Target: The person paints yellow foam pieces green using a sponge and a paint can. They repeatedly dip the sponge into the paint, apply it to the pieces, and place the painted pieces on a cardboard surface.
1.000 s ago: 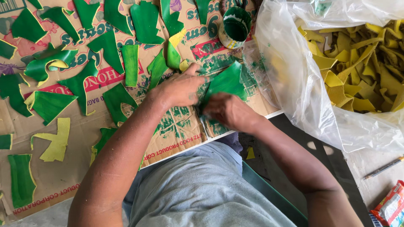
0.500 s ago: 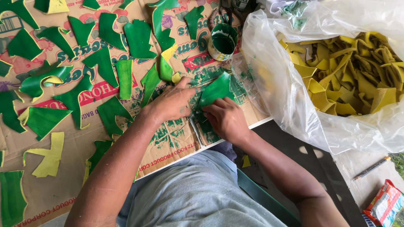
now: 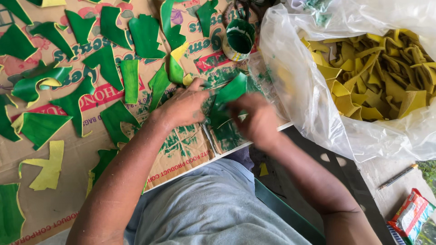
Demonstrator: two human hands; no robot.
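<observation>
Left hand: the left hand [image 3: 184, 106] lies palm down, fingers spread flat, pressing on the green-painted leaf-shaped piece [image 3: 229, 93]; it grips nothing.
Right hand: the right hand [image 3: 256, 120] is blurred; it sits over the lower end of the same piece, fingers curled, and whether it pinches something I cannot tell.
Piece in hand: it lies on the flattened brown cardboard sheet [image 3: 181, 149] at the near edge of the bench, between the two hands; its long axis runs diagonally, the upper tip pointing up and right toward the paint pot.
Surface under it: the cardboard here is smeared with green paint and carries red and green printed lettering.
Close by: a small round pot of green paint [image 3: 239, 41] stands just beyond the piece's tip.
Left of the hands: many green-painted cut pieces [image 3: 106, 63] lie spread apart over the cardboard, some with yellow edges showing; an unpainted yellow cut piece [image 3: 47, 165] lies near the forearm.
Right of the hands: a clear plastic bag [image 3: 309, 90], open, crowds the bench corner and holds a heap of yellow unpainted pieces [image 3: 377, 77].
Floor, lower right: a thin pencil-like stick [image 3: 397, 177] and a red and white printed packet [image 3: 411, 215].
</observation>
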